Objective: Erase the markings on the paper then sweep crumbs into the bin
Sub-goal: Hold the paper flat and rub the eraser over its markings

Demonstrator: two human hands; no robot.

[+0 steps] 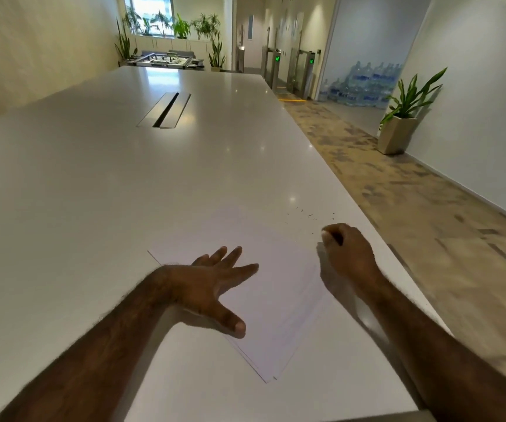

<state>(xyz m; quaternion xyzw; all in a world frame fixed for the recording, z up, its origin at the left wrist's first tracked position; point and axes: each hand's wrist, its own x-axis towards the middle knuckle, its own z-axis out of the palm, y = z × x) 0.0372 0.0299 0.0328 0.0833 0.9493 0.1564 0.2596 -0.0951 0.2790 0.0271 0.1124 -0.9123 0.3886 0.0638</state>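
Table [93, 193]: long, white, glossy; runs away from the viewer; a metal cable hatch [164, 110] is set in its middle, far from the hands.
Paper [276, 300]: white sheets, stacked slightly askew, lying flat on the near right part of the table, turned cornerwise to the viewer; only very faint lines show on the top sheet.
Crumbs [308, 215]: small dark flecks scattered on the bare table just beyond the paper's far right corner, near the right edge.
Left hand [212, 284]: palm down, fingers straight and spread, thumb out toward the viewer; rests over the left part of the paper; grip slack, holding nothing.
Right hand [346, 251]: fist-like, fingers curled in, at the paper's right edge, just short of the crumbs; something dark shows between thumb and fingers, too small to name; whether the grip holds a thing cannot be told.
Forearms: both bare, reaching in from the near edge.
Floor [413, 214]: patterned brown, to the right of the table.
Plant [407, 117]: in a pale pot by the right wall.
Bottles [364, 83]: stacked water bottles, far right.
Gates [294, 68]: with green lights, in the far passage.
Window [151, 13]: far end, more greenery below it.
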